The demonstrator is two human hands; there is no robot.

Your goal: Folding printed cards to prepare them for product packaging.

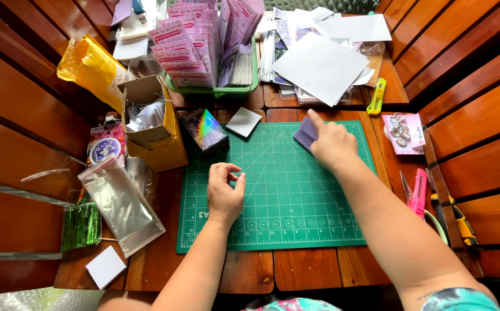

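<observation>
My right hand [332, 144] rests on the far part of a green cutting mat [284, 213] and holds a small purple card [306, 133] by its edge, index finger pointing up. Near the mat's left side my left hand [225, 190] hovers with fingers curled toward the thumb; nothing shows in it. A small dark box with a rainbow-shiny top [205, 131] sits just beyond the left hand. A white square card [243, 121] lies at the mat's far edge.
An open cardboard box [152, 124], clear sleeves [121, 203], green foil strips [81, 224] and a white card [106, 266] lie left. A green basket of pink packets [204, 46] and white sheets [321, 67] lie beyond. A yellow cutter [377, 96], keyrings [402, 131] and pink scissors [419, 193] lie right.
</observation>
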